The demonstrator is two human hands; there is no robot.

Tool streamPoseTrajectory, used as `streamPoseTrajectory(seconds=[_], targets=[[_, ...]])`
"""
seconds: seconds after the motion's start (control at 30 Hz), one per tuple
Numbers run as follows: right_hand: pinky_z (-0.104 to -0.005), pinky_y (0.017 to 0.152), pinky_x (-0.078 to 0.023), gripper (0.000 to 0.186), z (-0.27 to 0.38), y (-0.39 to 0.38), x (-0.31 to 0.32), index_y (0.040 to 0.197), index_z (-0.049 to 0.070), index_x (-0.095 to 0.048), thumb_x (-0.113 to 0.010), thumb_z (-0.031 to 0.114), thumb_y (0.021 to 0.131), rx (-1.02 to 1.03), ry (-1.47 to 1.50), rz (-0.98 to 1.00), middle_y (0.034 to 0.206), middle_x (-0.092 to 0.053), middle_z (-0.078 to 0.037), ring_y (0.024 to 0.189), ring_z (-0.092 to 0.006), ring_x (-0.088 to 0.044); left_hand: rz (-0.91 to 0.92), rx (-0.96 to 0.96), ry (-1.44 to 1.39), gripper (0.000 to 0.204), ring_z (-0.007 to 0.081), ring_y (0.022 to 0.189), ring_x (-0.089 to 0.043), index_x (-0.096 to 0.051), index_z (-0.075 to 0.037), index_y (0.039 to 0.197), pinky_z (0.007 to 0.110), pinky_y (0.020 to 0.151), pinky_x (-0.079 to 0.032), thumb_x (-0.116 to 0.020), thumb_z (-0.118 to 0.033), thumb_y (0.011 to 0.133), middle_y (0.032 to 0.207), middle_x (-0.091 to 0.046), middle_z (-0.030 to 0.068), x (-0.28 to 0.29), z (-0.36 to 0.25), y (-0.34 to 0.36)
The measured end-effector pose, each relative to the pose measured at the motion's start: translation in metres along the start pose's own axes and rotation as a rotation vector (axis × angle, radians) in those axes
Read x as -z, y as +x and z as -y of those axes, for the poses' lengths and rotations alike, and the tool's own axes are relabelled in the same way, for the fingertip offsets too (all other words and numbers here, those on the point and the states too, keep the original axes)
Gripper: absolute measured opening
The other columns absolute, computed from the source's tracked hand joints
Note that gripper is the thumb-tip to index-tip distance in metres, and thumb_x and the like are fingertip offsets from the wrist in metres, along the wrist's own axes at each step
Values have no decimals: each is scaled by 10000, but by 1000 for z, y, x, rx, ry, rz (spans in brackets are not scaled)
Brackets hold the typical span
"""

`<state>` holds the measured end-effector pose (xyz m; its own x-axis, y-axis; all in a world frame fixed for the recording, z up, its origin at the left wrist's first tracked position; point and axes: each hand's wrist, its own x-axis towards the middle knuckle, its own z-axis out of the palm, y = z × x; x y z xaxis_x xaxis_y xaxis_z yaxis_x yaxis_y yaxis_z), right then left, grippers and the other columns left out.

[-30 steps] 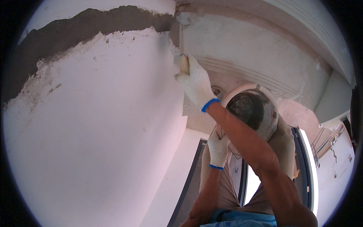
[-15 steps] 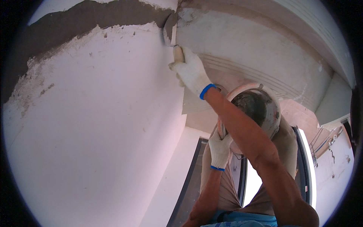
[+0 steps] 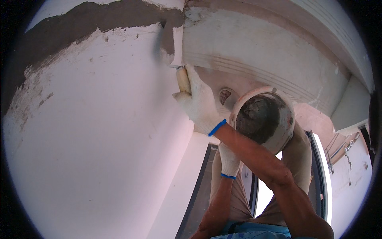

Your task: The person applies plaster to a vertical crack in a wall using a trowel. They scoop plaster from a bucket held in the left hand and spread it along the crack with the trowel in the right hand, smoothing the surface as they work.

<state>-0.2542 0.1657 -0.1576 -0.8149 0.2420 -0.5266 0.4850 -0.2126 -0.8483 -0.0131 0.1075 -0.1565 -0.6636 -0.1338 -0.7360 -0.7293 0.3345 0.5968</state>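
We count one gloved right hand (image 3: 199, 99) farther off and one gloved left hand (image 3: 229, 160) nearer, with two blue cuffs (image 3: 217, 127), one on each. We find one trowel (image 3: 183, 80), one bucket (image 3: 285, 129) and, inside it, one mass of grey mix (image 3: 254, 115). We tally one dark band (image 3: 103, 18) at the far left, one round opening (image 3: 225, 95) left of the bucket, and two trousered legs (image 3: 299, 159) near us.

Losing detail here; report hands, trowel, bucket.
Right hand gripping trowel handle. Left hand near bucket, grip hidden by right forearm. Grey mix inside bucket.
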Motion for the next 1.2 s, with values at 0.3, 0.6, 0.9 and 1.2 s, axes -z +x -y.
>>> streamPoseTrajectory(seconds=[0.3,0.6,0.9,1.2], targets=[[-385,902,-561,850,0,35,-21,1604,7,-382,-754,105,846,-12,13,-16,1235,-663,-315,1049,-382,-716,139,100,126,425,333,1179,-662,-594,32,1309,435,974,-523,-698,-253,1011,1262,-692,189,13,-5,3],[-403,1008,-521,880,-1,-19,13,1597,2,-393,-792,91,817,-85,48,95,1260,-668,-315,1160,-416,-691,79,114,48,626,325,1356,-565,-475,19,1477,464,1146,-440,-736,-301,1007,1477,-586,181,17,51,-5],[-461,783,-555,644,-26,53,27,1434,25,-535,-746,149,838,-264,155,72,1022,-709,-259,841,-401,-720,81,335,-104,424,184,1137,-661,-619,89,1338,320,996,-519,-722,-37,946,1264,-715,134,-5,-92,12],[-313,435,-375,616,-32,80,25,1471,41,-524,-687,-2,878,-307,413,49,818,-580,-31,568,-113,-507,86,354,-201,509,208,1164,-646,-581,110,1390,332,1015,-514,-730,-20,921,1305,-681,159,-2,-94,14]])
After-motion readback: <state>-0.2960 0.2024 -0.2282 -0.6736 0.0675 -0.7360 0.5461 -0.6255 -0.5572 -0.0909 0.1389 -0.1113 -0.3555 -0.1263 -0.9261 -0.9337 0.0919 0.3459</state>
